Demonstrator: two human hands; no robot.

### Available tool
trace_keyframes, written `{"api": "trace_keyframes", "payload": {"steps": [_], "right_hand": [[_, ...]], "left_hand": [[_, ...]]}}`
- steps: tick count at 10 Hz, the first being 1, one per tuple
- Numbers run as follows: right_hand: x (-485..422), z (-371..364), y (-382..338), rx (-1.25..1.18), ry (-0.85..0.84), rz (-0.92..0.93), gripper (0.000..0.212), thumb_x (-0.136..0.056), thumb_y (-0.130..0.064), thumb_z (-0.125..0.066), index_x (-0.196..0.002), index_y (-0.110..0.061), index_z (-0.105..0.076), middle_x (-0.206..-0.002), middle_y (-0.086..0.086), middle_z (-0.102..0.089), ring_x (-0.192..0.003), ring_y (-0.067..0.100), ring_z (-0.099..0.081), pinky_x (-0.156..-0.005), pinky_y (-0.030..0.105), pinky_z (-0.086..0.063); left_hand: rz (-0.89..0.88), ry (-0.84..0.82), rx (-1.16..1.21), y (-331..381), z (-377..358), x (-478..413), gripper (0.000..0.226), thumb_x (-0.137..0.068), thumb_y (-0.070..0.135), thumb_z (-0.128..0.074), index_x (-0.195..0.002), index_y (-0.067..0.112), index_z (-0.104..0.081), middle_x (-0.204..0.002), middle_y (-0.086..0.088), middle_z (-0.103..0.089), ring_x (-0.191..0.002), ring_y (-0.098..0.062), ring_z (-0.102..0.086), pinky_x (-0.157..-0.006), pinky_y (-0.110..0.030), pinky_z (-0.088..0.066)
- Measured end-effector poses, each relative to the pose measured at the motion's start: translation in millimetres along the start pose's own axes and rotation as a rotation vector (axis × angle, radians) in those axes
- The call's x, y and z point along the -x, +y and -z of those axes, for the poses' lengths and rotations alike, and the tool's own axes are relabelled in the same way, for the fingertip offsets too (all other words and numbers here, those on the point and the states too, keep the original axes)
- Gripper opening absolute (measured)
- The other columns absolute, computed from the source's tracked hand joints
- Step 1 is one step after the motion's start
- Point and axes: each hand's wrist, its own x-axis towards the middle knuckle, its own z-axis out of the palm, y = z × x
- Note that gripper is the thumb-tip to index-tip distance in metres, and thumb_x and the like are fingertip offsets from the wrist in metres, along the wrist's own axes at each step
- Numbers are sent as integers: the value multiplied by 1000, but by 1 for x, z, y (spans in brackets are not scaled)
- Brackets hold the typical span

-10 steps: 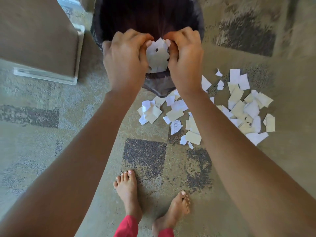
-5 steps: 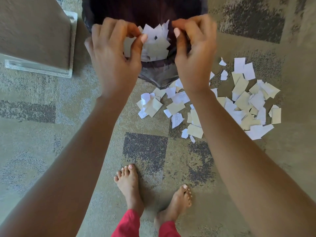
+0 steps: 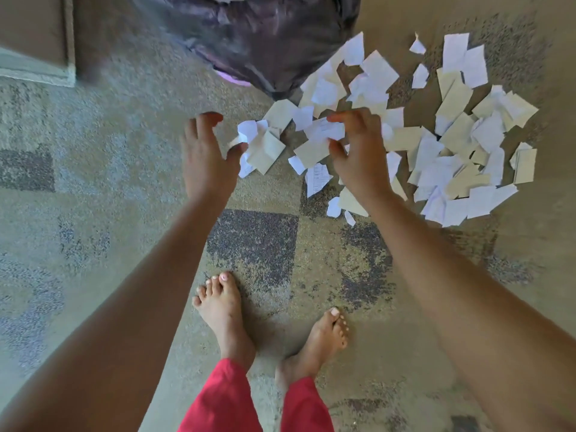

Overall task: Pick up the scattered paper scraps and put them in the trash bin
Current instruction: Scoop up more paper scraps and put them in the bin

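Hands lowered from bin to scraps

Hands no longer hold a wad over the bin; the wad seen half a second ago is gone from the fingers, and both hands now sit low over the carpet; the bin has shifted to the upper edge of view.

Left hand: fingers spread apart, empty, thumb tip touching the left edge of the scraps; right hand: fingers curled but apart, clamped on nothing, hovering over the middle of the pile, with scraps showing on both sides of it.

Scraps lie scattered on the carpet just right of and below the bin; several touch the bin's liner; most lie right of the right hand.
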Motion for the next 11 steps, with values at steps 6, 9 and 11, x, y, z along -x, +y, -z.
{"api": "trace_keyframes", "payload": {"steps": [6, 9, 11], "right_hand": [[-32, -70, 26, 741, -613, 183, 142, -48, -43, -92, -149, -33, 7, -160, 8, 10, -144, 45, -1, -95, 71, -39], [-14, -71, 29, 674, -554, 123, 99, -64, -15, -84, -142, -31, -25, -154, 11, -16, -138, 41, -18, -86, 60, -49], [-3, -70, 26, 579, -532, 91, 66, -80, -1, -65, -135, -22, -36, -147, 14, -25, -135, 37, -23, -90, 59, -45]], "left_hand": [[229, -393, -395, 52, -59, -13, 116, -63, 24, -90, -150, 35, -14, -156, -13, -10, -136, -39, -19, -98, -53, -37], [257, -364, -328, 53, -60, -22, 99, -59, 14, -90, -136, 38, -32, -140, -14, -28, -126, -37, -29, -86, -52, -47], [287, -390, -263, 67, -58, -30, 73, -65, 25, -88, -123, 26, -45, -135, -14, -31, -125, -34, -30, -85, -53, -52]]}}
